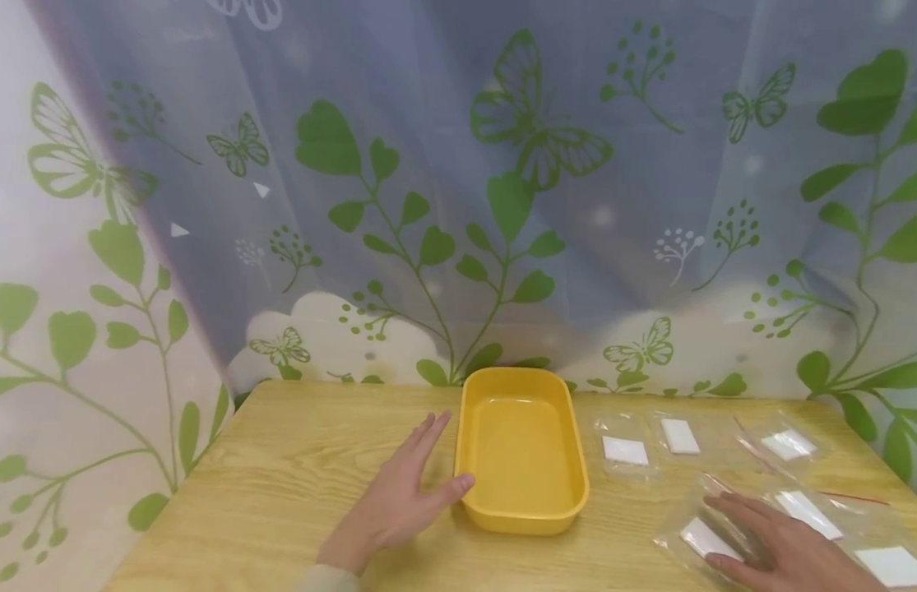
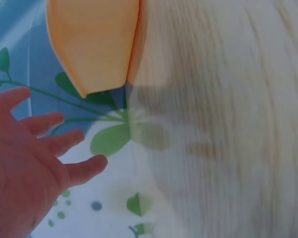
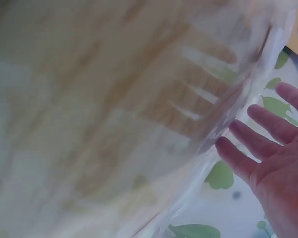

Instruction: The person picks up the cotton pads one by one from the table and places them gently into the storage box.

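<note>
A yellow plastic tub (image 1: 523, 524) stands on the wooden table, with nothing in it. My left hand (image 1: 402, 497) is at its left side, fingers spread and straight; the thumb tip overlaps the tub's near left rim, and whether it touches I cannot tell. The left wrist view shows that hand (image 2: 30, 153) holding nothing beside the tub (image 2: 97, 44). At the right, my right hand (image 1: 791, 543) lies over a clear zip bag (image 1: 706, 538) with a white rectangular piece inside. Its fingers (image 3: 256, 141) look extended at the bag's edge in the right wrist view.
Several more clear bags with white pieces lie at the right: one white piece (image 1: 625, 450) close to the tub, others (image 1: 680, 437) behind, and one (image 1: 893, 566) at the near right. A printed curtain (image 1: 428, 205) hangs along the table's (image 1: 280, 477) back edge.
</note>
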The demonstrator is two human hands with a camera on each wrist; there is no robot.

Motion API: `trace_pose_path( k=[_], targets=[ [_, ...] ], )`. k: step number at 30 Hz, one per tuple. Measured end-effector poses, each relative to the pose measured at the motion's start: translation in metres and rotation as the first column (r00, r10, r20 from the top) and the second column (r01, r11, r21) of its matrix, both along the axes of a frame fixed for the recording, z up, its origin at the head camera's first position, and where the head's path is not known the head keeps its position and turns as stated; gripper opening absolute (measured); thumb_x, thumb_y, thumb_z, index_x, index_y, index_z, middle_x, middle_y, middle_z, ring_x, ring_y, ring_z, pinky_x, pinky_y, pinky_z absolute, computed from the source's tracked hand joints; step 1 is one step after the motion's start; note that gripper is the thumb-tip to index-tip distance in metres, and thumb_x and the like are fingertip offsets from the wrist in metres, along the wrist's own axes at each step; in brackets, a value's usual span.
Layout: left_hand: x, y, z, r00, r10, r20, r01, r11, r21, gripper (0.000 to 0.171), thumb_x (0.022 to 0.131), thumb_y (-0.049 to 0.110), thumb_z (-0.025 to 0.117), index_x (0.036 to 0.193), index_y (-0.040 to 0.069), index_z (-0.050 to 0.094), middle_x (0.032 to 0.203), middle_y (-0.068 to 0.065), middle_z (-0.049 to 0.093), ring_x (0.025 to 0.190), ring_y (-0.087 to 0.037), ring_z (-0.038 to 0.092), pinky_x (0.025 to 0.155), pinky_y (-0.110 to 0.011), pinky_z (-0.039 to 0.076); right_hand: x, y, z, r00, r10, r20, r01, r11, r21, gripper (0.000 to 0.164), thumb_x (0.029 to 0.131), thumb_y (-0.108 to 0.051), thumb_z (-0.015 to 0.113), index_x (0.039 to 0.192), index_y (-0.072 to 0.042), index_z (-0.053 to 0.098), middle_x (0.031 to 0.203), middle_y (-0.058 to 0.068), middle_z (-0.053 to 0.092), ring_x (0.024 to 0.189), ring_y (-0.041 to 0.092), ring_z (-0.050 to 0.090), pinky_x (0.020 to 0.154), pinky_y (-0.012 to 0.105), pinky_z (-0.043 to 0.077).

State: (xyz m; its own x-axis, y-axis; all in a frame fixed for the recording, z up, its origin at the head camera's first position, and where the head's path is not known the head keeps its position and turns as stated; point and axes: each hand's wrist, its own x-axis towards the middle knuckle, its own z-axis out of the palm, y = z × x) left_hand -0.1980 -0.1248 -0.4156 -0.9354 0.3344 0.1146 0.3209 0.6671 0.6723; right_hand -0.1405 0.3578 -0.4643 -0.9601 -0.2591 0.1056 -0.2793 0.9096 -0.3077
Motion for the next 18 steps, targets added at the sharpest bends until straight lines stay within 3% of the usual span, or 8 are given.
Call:
trace_pose_path(
  k=[4,10,18],
  targets=[
    [-0.005,0.007,-0.004,1.0,-0.003,0.005,0.003,1.0,-0.008,0.085,0.094,0.071,0.055,0.163,0.045,0.013,0.173,-0.004,0.017,0.155,-0.042,0.025,0.118,-0.075,0.025,-0.002,0.004,-0.004,1.0,0.002,0.005,-0.002,0.999,0.046,0.057,0.093,-0.047,0.072,0.136,-0.011,0.064,0.133,0.021,0.067,0.112,0.044,0.067,0.074,0.049,0.059],
    [-0.015,0.019,-0.008,1.0,-0.019,0.007,0.02,0.999,-0.036,0.086,0.096,0.07,0.052,0.165,0.036,0.013,0.173,-0.004,0.015,0.155,-0.044,0.026,0.116,-0.076,0.026,-0.005,0.009,-0.006,0.999,0.029,0.026,-0.031,0.996,0.083,0.042,0.094,-0.048,0.07,0.123,-0.018,0.073,0.132,0.011,0.069,0.11,0.041,0.068,0.072,0.035,0.059],
    [-0.025,0.029,-0.01,0.999,-0.028,0.046,0.03,0.998,-0.063,0.098,0.094,0.074,0.05,0.167,0.026,0.007,0.173,-0.009,0.012,0.157,-0.04,0.022,0.12,-0.071,0.026,-0.006,0.008,-0.002,0.996,0.049,0.073,-0.053,0.997,0.057,0.038,0.099,-0.045,0.065,0.121,-0.016,0.076,0.133,0.014,0.068,0.114,0.044,0.065,0.076,0.049,0.06]
  ],
)
